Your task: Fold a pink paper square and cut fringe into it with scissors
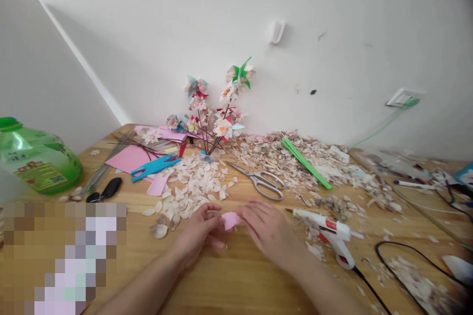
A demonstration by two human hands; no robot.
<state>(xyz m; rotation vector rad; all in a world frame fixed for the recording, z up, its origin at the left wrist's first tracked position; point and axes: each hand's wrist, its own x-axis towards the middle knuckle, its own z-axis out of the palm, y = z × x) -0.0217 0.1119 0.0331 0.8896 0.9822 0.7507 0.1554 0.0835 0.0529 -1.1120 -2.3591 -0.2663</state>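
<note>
Between my two hands is a small piece of pink paper (231, 220) with a fringed or ruffled edge. My left hand (201, 231) pinches its left side between thumb and fingers. On the right side, the fingertips of my right hand (264, 226) close over the paper's edge. Pale dried petals (195, 179) lie in a loose heap just beyond my hands. Metal scissors (260, 179) rest behind my right hand, blades pointing left. To the right, a white glue gun (327, 229) lies on its side with its nozzle toward my hand.
Handmade flowers on twigs (216, 118) stand against the wall. Pink paper sheets (129, 160), blue cut paper (155, 166) and a green bottle (37, 157) are on the left. Green paper strips (306, 162) lie over scattered petals. A black cable (373, 293) runs along the right of the wooden table (229, 275).
</note>
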